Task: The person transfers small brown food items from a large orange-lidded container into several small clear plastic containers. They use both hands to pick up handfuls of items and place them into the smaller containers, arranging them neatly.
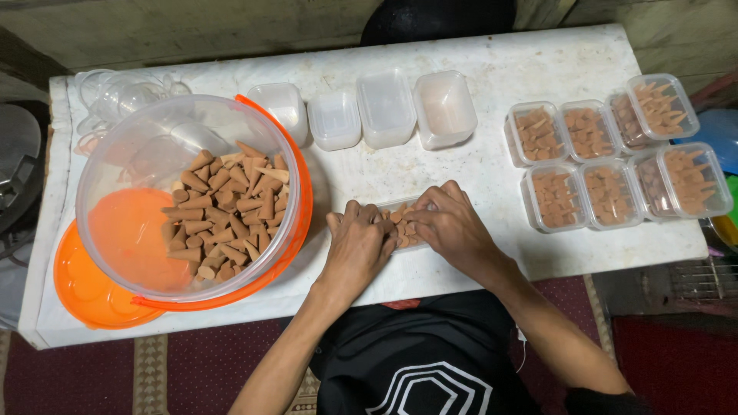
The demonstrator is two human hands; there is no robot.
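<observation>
Both my hands, left [357, 246] and right [450, 223], meet at frame centre, grips closed around a small box [401, 227] of cones lying between them on the desk [492, 77].

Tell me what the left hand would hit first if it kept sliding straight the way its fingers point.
The left hand points up and right, fingers already on the small clear box of brown cones. Past that, probably bare white table, then the empty tubs, though depth is unclear.

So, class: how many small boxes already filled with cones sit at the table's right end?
8, in two rows of four: back row; front row. The rightmost ones overlap their neighbours, so another might be hidden.
</observation>
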